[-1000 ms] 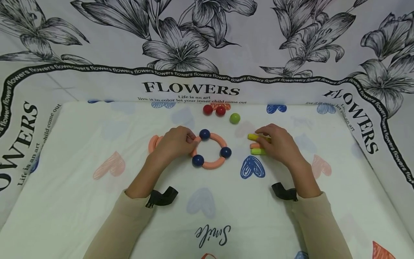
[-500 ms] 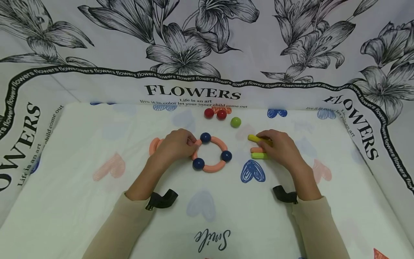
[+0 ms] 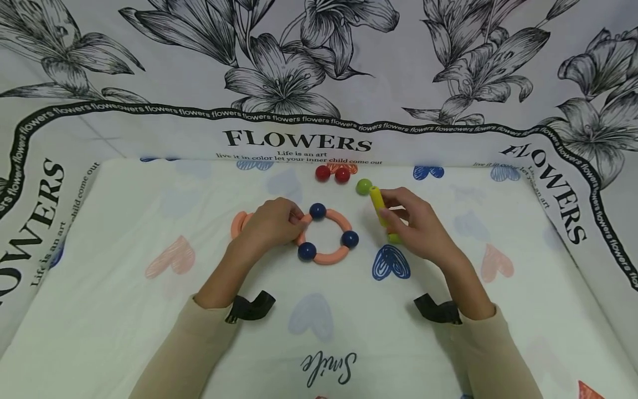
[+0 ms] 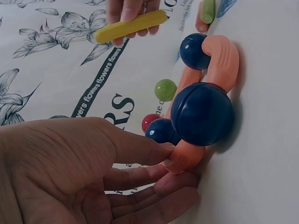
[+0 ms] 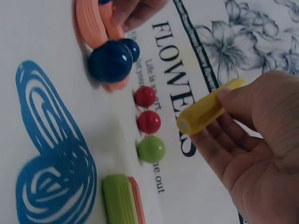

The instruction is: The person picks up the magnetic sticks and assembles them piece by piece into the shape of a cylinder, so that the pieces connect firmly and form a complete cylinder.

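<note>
R fingers curl under the yellow bar, thumb on top: a firm-looking pinch, bar tilted & held clear of the cloth. R hand is well apart from L hand, which pinches one side of the ring, thumb vs. fingers. Ring lies on cloth, 3 blue balls w/ curved orange bars betw. them, loop looks closed. Step in hand, my read: loop prob. done, yellow bar picked as next pc. to add. Next move would call for lining up a bar end w/ a ball, L hand steadying ring so it doesn't slide; pale spot in bar's end may be a magnet, can't confirm. Which ball it's for, can't tell; in head view its tip sits by the green ball. 2 red balls just beside that. Green bar & straight orange bar lie side by side near R hand; curved spares partly hidden behind L hand. Containers: none seen, all pcs. loose.
</note>
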The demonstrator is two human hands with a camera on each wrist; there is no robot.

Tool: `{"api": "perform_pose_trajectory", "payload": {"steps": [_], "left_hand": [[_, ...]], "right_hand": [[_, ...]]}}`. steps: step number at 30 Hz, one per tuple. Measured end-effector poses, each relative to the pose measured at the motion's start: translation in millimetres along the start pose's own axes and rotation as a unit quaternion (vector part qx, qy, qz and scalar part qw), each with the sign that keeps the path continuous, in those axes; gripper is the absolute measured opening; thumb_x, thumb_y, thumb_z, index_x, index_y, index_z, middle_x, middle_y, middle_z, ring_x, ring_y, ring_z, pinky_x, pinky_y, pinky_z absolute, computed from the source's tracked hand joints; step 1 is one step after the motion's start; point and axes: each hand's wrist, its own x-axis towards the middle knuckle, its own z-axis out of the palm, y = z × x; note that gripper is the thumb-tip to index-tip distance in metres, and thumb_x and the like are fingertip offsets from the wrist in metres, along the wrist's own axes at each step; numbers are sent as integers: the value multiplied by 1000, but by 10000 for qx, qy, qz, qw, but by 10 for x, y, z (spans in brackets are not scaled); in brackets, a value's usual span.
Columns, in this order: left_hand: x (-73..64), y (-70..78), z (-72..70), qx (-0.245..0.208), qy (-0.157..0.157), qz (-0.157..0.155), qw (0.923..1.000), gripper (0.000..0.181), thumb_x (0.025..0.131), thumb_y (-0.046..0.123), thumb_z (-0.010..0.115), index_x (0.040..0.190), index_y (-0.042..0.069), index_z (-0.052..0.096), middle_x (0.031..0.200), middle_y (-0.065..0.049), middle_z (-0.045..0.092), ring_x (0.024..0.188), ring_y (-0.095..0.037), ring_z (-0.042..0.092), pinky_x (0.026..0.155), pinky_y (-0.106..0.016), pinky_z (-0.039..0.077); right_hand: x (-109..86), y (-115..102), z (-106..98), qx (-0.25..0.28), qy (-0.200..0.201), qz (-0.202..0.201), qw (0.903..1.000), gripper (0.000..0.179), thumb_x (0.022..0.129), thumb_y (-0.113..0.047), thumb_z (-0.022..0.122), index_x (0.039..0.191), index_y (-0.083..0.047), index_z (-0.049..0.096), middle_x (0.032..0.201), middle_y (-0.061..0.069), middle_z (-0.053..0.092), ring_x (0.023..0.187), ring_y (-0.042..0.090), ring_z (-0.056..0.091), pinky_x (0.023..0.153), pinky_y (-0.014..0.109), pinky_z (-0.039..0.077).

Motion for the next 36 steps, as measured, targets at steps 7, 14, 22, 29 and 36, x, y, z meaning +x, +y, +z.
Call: {"api": "perform_pose_trajectory", "payload": {"steps": [7,14,22,29,36], "left_hand": [[10,-14,11,19,27,8,10000,32,101,32,69,117,5,76,91,-6,74,80,-20,66,68,-28,49],[-7,16,35,-51,-5,143,9999,31,102,35,69,112,7,77,83,-2,75,79,-18,67,68,-28,49],[8,0,-6,-116,14,106,9999,32,102,34,69,114,5,77,85,-4,75,80,-19,67,69,-29,51],[-7,23,-32,-34,67,100,9999,34,101,35,70,114,5,78,91,-7,76,83,-21,67,71,-30,51],[-9,-2,-33,-20,107,112,9999,31,99,34,72,112,6,79,100,-8,76,86,-23,67,71,-30,52]], "right_hand": [[-69,-142,143,225,345,-485,9980,32,98,-6,75,129,-6,67,120,11,73,108,22,74,94,26,61],[-110,-377,340,992,49,-936,9906,36,92,1,77,126,-3,66,117,11,73,103,16,76,87,25,63],[-29,-670,611,1018,23,-1447,9842,39,93,-1,78,128,-6,63,119,7,75,111,18,74,89,37,65],[-21,-606,702,1381,252,-1218,9826,38,93,-2,78,129,-5,66,120,9,75,108,18,73,87,28,64],[-11,-507,869,1745,118,-1266,9764,38,95,-1,75,132,-4,64,124,11,73,114,21,74,91,30,64]]}}
